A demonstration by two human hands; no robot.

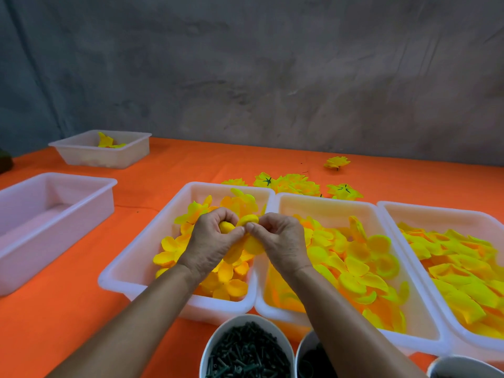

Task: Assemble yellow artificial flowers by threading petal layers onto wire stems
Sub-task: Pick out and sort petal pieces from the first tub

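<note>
Threading looked under way: your left hand [215, 238] and right hand [275, 238] pinched petals [249, 233] above the left tray [131, 257] (stem hidden). Next, you probably needed another layer from the near trays.

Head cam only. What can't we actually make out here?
- Wire stem: none visible; left hand and right hand cover the middle of the petal layer.
- Second bowl: contents dark, hidden by the right forearm.
- Third bowl: cut off by the bottom edge.
- Right tray: cut off by the right edge.
- Far tray: only its topmost contents show over the rim.
</note>
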